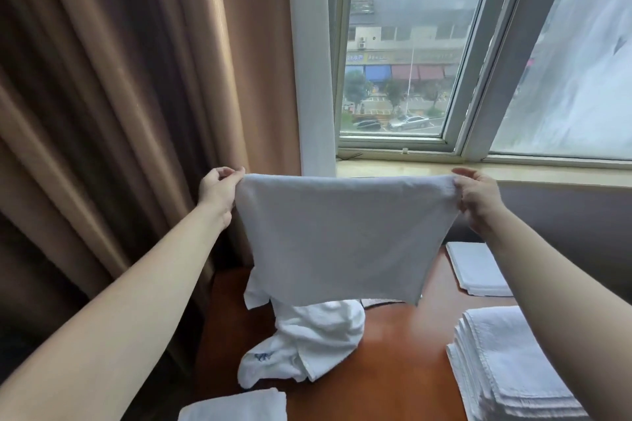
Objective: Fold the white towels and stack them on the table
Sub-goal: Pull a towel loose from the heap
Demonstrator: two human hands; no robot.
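Observation:
A white towel (342,239) hangs spread in the air above the brown table (386,369). My left hand (219,193) pinches its top left corner and my right hand (477,202) pinches its top right corner. Below it a heap of unfolded white towels (307,342) lies on the table. A stack of folded white towels (506,366) sits at the right, with another folded stack (475,268) behind it. One more folded towel (239,407) lies at the near edge.
Brown curtains (119,96) hang along the left, close to the table's left edge. A window (403,44) and its sill (478,171) run across the back. A dark padded wall lies under the sill at the right.

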